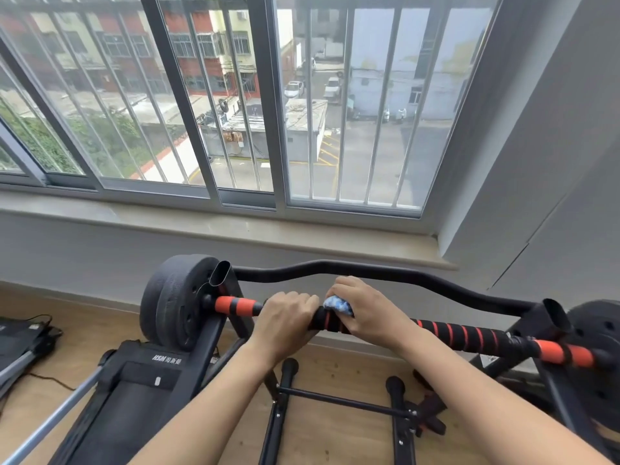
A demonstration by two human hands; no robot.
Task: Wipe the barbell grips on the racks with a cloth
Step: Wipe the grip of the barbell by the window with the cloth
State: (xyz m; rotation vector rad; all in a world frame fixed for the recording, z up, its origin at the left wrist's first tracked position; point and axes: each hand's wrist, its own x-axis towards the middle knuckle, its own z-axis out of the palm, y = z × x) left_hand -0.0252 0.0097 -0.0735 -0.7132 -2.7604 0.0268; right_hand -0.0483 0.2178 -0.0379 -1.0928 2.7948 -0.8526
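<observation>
Roughly midway: wiping at the bar's centre

Barbell [235, 305] is sitting on its rack [322, 264]. Left hand [288, 318] is curling bare round the bar, steadying it. Right hand [365, 310] is clamping the blue cloth [339, 305] onto the foam just beside. Striped grip [463, 335] and orange end [563, 354] are probably waiting; cleanliness unreadable.

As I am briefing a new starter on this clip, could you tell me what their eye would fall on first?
The red-and-black barbell grip crosses the lower middle, resting on a black rack. At its centre the left hand grips it while the right hand holds a blue cloth against it. Behind, a wide barred window fills the upper half, with black weight plates at the bar's left end.
</observation>
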